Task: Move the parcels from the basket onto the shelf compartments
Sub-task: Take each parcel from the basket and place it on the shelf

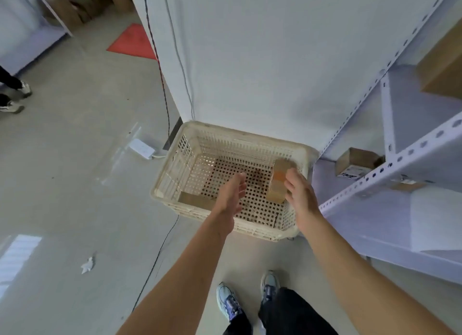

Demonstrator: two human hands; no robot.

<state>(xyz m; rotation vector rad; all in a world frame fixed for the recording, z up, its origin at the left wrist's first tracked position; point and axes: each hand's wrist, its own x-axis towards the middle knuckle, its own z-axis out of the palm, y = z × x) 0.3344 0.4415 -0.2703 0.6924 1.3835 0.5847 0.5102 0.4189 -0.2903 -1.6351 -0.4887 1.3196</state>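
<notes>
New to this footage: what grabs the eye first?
The left hand and right hand, both open, reach over a cream perforated plastic basket on the floor. Inside lie an orange-taped cardboard parcel at the right side and a plain cardboard parcel in the near-left corner.

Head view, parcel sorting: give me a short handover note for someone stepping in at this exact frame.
Left hand: open over the basket, holding nothing.
Right hand: open, fingers straight beside the taped parcel; whether they touch it cannot be told.
In the basket: the taped parcel is near the right wall, and a flat parcel lies in the near left corner.
Done: a small parcel and a larger box sit in the shelf compartments.
Left: move both basket parcels onto the shelf, probably the taped one first.
</notes>
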